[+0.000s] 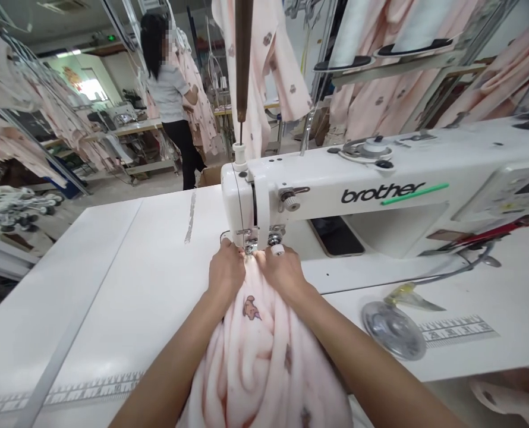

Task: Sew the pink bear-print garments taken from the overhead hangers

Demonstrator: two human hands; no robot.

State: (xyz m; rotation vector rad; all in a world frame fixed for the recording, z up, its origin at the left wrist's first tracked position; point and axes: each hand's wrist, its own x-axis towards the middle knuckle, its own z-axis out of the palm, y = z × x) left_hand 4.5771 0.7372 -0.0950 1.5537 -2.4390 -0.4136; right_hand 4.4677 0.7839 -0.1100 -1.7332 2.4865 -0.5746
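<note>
A bunched pink fleece fabric (264, 362) with small animal prints lies between my forearms and runs up to the needle of a white Brother sewing machine (380, 190). My left hand (226, 272) is closed on the fabric's left edge just below the presser foot (250, 246). My right hand (283, 270) is closed on the fabric's right edge, right beside the foot. The fingertips of both hands are tucked under and hidden by the knuckles.
The white sewing table (126, 279) has printed rulers along its front edge. A phone (336, 236) lies under the machine arm; a round metal disc (393, 330) and a clipper (409, 295) sit at right. Another person (170, 95) stands at the back among hanging pink garments.
</note>
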